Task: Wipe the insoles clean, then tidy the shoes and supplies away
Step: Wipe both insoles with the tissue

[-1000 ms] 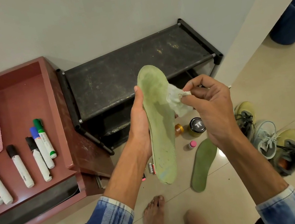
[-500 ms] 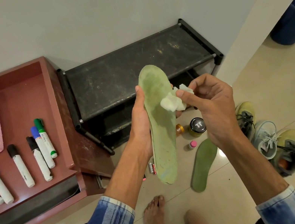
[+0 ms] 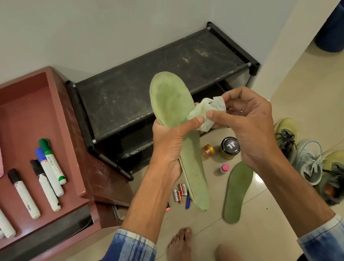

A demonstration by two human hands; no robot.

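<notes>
Insole point(image 3: 171, 98) looks light and floppy, probably bends easily. It's held upright, left hand point(image 3: 168, 140) gripping its middle, which seems the best spot. Right hand point(image 3: 250, 125) pinches a crumpled wipe point(image 3: 206, 110) at its edge.

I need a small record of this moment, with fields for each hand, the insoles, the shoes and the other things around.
left hand: grips insole at its middle
right hand: pinches wipe at the insole's edge
second insole: flat on floor, untouched
shoes: on floor, right of second insole
jars: on floor before rack
markers: in open drawer, left
</notes>
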